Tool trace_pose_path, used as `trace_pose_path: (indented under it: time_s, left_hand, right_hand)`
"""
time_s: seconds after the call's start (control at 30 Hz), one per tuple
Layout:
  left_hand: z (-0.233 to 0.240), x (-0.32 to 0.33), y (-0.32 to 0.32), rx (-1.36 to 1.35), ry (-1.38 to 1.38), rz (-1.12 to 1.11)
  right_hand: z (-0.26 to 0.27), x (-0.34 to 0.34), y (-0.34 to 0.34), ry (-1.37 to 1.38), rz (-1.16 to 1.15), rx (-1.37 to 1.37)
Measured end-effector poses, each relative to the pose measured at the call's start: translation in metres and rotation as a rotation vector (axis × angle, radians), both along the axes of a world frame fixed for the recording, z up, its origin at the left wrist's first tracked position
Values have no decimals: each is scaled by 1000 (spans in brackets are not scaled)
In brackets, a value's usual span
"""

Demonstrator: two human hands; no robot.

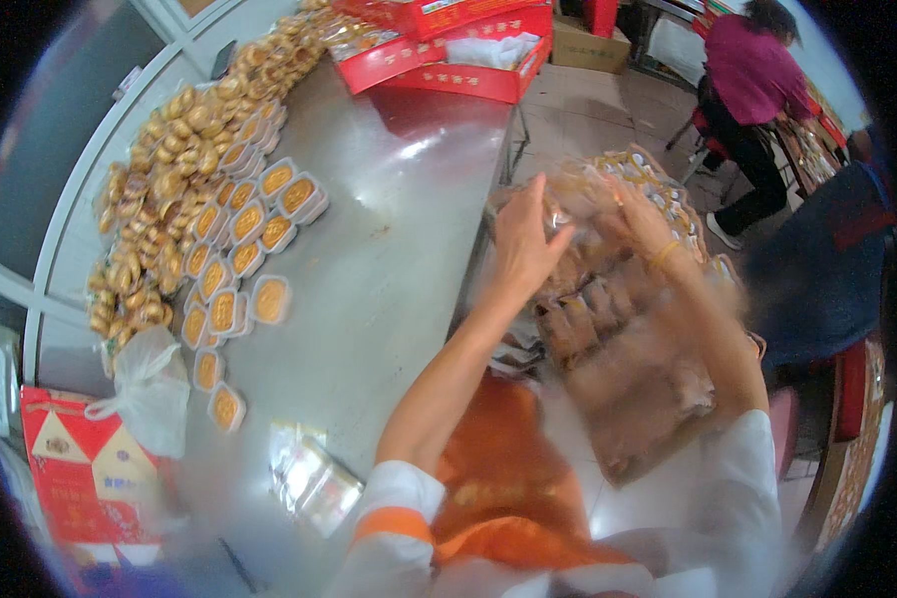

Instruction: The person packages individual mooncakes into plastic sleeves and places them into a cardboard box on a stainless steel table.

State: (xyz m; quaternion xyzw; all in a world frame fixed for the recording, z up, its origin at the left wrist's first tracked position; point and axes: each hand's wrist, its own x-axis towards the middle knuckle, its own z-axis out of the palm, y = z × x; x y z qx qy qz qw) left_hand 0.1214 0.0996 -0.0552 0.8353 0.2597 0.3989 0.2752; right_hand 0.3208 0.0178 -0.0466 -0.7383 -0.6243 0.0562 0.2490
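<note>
My left hand (527, 243) is raised over the far side of a brown cardboard tray (628, 418), its thumb apart from the fingers. My right hand (632, 213) faces it, with a yellow band on the wrist. Between them is a blurred, shiny clear plastic wrapping (557, 215); the blur hides whether either hand grips it. Brown wrapped packets (590, 310) lie in rows in the tray below my hands. More small packets with white and yellow parts (669, 198) fill its far right side.
A steel table (374, 247) stands to my left. It bears embossed pastries in clear plastic trays (248, 222), piled golden pieces (168, 183), a white plastic bag (149, 389), silvery packets (315, 478) and red boxes (456, 78). Another person (755, 71) sits at the upper right.
</note>
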Motion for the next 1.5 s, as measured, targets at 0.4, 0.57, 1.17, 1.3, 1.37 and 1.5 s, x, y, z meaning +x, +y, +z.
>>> trace_pose_path:
  time_s: [0.4,0.57,1.17,1.3,1.37,1.5]
  left_hand:
    - [57,-287,-92,63,232,355]
    - [23,-407,-173,-50,393,667]
    - [-5,-404,-208,76,487,736]
    - [-1,-398,-201,70,605,742]
    - [7,-391,-195,96,612,775]
    - [-1,-391,-192,77,607,754]
  right_hand:
    - [96,-72,-5,118,-11,-119]
    - [95,-224,37,259,485,77]
    - [-19,-379,96,53,940,485]
    - [4,-360,40,1026,659,-420]
    - [22,-363,11,1357,478,-617]
    - [11,-365,-12,1524,455,-692]
